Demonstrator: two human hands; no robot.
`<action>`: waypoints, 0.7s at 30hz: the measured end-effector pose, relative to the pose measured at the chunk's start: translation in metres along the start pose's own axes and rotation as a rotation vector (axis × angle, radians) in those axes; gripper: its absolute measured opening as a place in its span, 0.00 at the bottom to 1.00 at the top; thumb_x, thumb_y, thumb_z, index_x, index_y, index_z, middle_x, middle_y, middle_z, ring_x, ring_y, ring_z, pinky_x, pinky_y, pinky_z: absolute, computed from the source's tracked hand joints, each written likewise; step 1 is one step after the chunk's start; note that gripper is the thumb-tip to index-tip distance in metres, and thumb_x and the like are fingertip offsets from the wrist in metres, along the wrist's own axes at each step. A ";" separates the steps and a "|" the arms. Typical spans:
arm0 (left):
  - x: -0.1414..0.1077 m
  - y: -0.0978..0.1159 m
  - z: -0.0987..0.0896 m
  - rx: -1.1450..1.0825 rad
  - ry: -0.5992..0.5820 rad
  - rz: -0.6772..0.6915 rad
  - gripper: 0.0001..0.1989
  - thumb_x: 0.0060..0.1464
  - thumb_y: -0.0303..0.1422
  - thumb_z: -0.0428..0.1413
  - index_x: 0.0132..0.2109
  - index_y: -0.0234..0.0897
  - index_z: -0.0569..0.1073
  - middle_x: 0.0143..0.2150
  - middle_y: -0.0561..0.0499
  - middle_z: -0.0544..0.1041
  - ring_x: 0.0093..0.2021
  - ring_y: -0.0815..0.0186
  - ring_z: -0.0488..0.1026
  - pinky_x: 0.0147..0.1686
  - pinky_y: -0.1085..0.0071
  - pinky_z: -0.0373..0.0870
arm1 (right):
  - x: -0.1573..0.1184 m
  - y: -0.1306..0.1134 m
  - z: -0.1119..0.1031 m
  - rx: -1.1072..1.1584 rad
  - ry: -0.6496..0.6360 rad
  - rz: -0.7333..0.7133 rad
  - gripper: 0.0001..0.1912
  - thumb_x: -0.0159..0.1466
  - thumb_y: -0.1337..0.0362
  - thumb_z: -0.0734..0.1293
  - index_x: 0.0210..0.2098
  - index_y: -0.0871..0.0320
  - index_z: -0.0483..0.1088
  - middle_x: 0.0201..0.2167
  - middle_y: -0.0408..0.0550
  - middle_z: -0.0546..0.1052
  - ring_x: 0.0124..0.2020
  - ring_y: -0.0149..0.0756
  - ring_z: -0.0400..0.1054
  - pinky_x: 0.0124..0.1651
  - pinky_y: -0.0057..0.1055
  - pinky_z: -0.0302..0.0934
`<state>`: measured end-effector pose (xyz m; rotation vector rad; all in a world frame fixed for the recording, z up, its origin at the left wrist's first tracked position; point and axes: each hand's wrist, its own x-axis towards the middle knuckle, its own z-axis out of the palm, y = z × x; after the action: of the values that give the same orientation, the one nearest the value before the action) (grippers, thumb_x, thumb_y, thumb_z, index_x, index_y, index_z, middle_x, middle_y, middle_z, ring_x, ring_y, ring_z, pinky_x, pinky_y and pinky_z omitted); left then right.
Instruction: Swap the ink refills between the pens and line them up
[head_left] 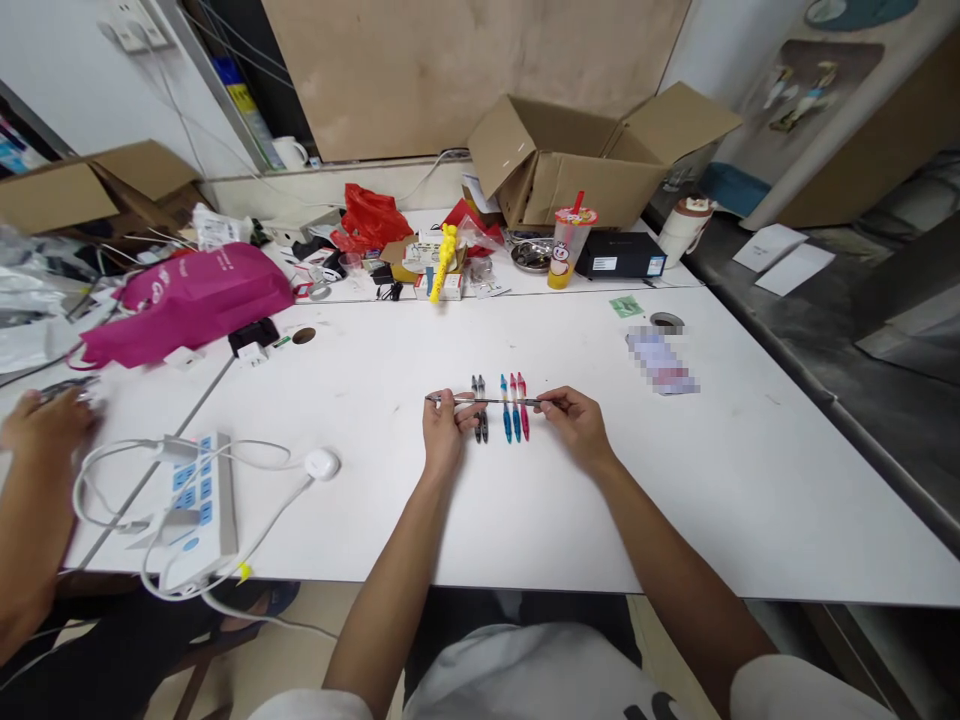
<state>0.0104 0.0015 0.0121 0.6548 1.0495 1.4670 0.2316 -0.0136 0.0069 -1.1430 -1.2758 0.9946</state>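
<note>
My left hand (pixel 442 430) and my right hand (pixel 579 425) grip opposite ends of a slim dark pen (pixel 501 401), held level above the table. Its middle stretch looks thinner than its ends; whether its parts are separated I cannot tell. Under it, two black pens (pixel 481 425) lie side by side near my left fingers. To their right are a blue pen (pixel 507 420), a pen with a pink top and blue lower part (pixel 516 422), and a pink pen (pixel 524 420). The held pen crosses over the row and hides part of each.
At left, a white power strip (pixel 217 510) with looped cables lies near another person's hand (pixel 56 415). A magenta bag (pixel 202 290), a drink cup (pixel 566 250), a black box (pixel 622 256) and an open carton (pixel 577 170) line the back. A blurred-out item (pixel 661 362) lies right.
</note>
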 end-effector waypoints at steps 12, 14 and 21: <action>-0.011 0.000 0.006 0.057 -0.034 0.031 0.28 0.55 0.57 0.63 0.44 0.40 0.63 0.43 0.47 0.83 0.36 0.60 0.85 0.22 0.77 0.73 | -0.006 0.001 0.015 -0.087 -0.111 0.043 0.17 0.63 0.53 0.73 0.47 0.54 0.76 0.25 0.38 0.65 0.27 0.32 0.57 0.32 0.31 0.58; -0.015 -0.001 0.009 0.079 -0.056 0.036 0.28 0.56 0.57 0.63 0.44 0.40 0.63 0.43 0.47 0.83 0.35 0.60 0.85 0.22 0.77 0.72 | -0.009 0.001 0.021 -0.100 -0.124 0.053 0.16 0.63 0.52 0.72 0.43 0.56 0.78 0.24 0.39 0.66 0.26 0.32 0.58 0.31 0.32 0.58; -0.019 0.001 0.012 0.102 -0.065 0.032 0.28 0.55 0.56 0.64 0.45 0.40 0.64 0.42 0.47 0.83 0.35 0.61 0.85 0.22 0.77 0.71 | -0.010 0.003 0.022 -0.108 -0.108 0.030 0.17 0.62 0.50 0.73 0.41 0.56 0.81 0.25 0.43 0.72 0.25 0.32 0.59 0.30 0.32 0.58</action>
<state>0.0241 -0.0139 0.0214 0.7908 1.0727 1.4173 0.2095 -0.0215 0.0007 -1.2072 -1.4168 1.0320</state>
